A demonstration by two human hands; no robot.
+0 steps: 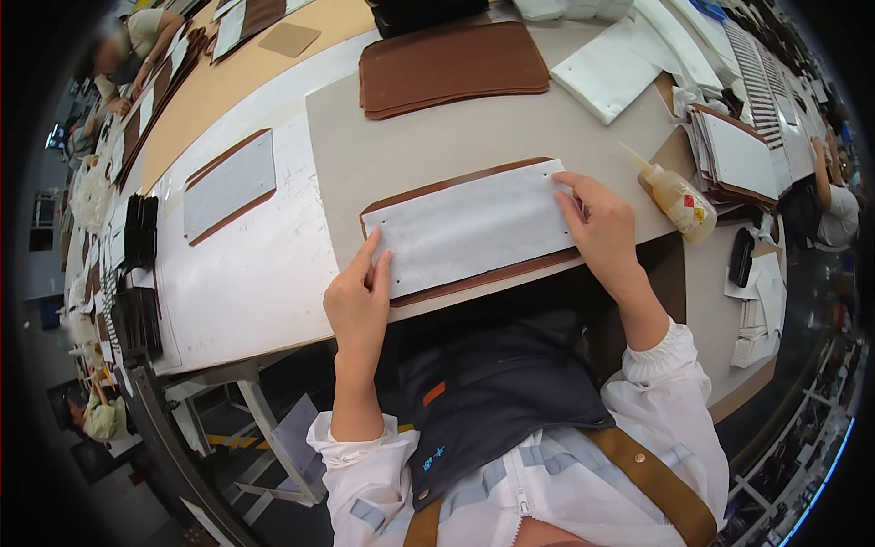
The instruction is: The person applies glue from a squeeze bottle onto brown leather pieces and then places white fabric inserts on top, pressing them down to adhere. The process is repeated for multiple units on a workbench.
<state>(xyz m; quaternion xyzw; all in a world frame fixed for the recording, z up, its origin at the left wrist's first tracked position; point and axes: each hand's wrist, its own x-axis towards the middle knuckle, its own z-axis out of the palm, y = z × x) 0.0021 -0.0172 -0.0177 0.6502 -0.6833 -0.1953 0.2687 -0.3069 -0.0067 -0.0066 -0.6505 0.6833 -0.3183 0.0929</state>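
At the far left, dark stacks (138, 232) are seen along the bench edge, and a co-worker (128, 46) is bent over brown pieces farther up. A finished panel (230, 185), brown with a grey-white sheet laid on it, rests apart on the white table (237, 273).

The left hand (357, 301) is placed at the lower left corner of the white sheet (469, 228), its fingers (372, 260) held together and straight, pressed flat on the sheet rather than closed around anything. The sheet is laid over a brown leather panel (474, 278), whose edge is shown as a narrow border above, at the left end and below. Both lie on a grey mat (410, 137) directly in front of the person, near the table's front edge.

The sheet's long axis is run left to right, tilted slightly upward toward the right, so it is spanned between the two hands, each at one end; neither is clearly nearer its middle.

The right hand (602, 223) is set on the upper right corner, fingers slightly spread and bent, fingertips pressing down on the sheet's edge; nothing is gripped.

Behind, a stack of brown panels (451, 68) and white sheets (611, 77) are seen. To the right, a glue bottle (674, 196) lies tipped, nozzle pointing up-left, beside another pile (734, 159).
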